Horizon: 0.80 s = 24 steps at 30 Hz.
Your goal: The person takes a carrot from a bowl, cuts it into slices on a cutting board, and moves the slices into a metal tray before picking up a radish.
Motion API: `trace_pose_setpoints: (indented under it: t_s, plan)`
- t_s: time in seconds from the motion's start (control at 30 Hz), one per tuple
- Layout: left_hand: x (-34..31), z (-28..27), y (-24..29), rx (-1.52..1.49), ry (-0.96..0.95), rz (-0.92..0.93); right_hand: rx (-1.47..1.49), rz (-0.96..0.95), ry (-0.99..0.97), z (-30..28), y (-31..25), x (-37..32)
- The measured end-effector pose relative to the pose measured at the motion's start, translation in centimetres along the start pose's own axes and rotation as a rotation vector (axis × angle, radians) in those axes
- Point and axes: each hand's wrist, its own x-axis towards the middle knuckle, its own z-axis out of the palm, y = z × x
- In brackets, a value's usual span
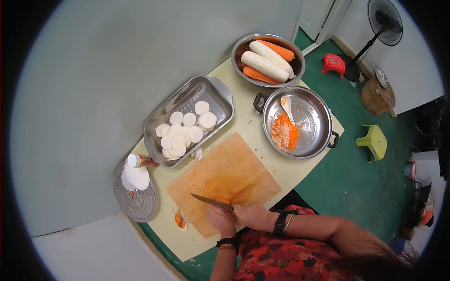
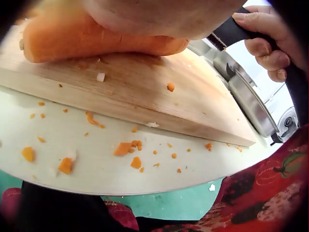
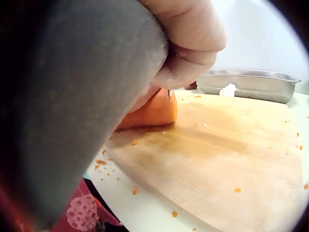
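A peeled carrot (image 2: 96, 43) lies along the near edge of the wooden cutting board (image 1: 229, 159). My left hand (image 1: 221, 220) holds it down from above, covering much of it in the head view. In my right hand (image 1: 253, 217) is a kitchen knife (image 1: 204, 199), gripped by its black handle, which shows in the left wrist view. The blade reaches left across the carrot, close to the left hand's fingers. From the right wrist view, the blade's edge is right at the carrot's cut end (image 3: 166, 108), with the right hand's curled fingers (image 3: 193, 29) above.
Behind the board, a metal tray (image 1: 154, 122) holds white radish slices. A two-handled pan (image 1: 311, 126) contains chopped carrot and a spoon. Whole radishes and carrots fill a steel bowl (image 1: 236, 56). A jar (image 1: 140, 161) and a perforated grey plate (image 1: 136, 206) stand left. Carrot bits litter the table.
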Motion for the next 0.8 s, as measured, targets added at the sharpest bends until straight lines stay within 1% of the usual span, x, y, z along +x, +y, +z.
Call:
trace_pose_setpoints:
  t_s: [0.07, 0.1, 0.17, 0.2, 0.37, 0.47, 0.57, 0.63, 0.7, 0.77, 0.8]
  plan:
    - [0.0, -0.2, 0.1, -0.018, -0.051, -0.031, -0.014, 0.017, -0.038, -0.3, -0.1, 0.0]
    - [0.0, -0.2, 0.2, -0.026, -0.013, -0.017, -0.020, 0.025, -0.061, -0.4, -0.2, -0.1]
    - [-0.4, 0.0, 0.3, -0.040, 0.062, 0.011, -0.010, 0.043, -0.043, -0.7, -0.3, 0.1]
    - [-0.5, 0.2, 0.1, -0.033, 0.046, -0.010, -0.006, 0.051, -0.033, -0.8, -0.3, 0.2]
    - [-0.3, 0.3, -0.6, -0.011, -0.019, -0.072, -0.033, -0.037, 0.013, 0.0, 0.4, 0.2]
    - [-0.3, 0.6, -0.3, 0.075, 0.077, -0.033, -0.045, -0.065, 0.021, 0.0, 0.5, 0.6]
    - [-0.1, 0.5, -0.5, 0.046, 0.020, -0.048, -0.051, -0.074, 0.040, 0.2, 0.3, 0.6]
    - [-0.1, 0.9, -0.9, 0.051, 0.045, -0.047, -0.070, -0.075, 0.047, 0.2, 0.5, 0.7]
    - [-0.4, 0.7, -0.6, 0.068, 0.055, -0.040, -0.088, -0.056, 0.039, 0.4, 0.3, 0.4]
    - [-0.6, 0.3, -0.1, 0.090, 0.063, -0.024, -0.061, -0.031, -0.007, 0.2, 0.3, -0.2]
    - [-0.6, 0.6, -0.4, 0.089, 0.101, -0.020, -0.049, -0.019, -0.028, 0.0, 0.4, -0.4]
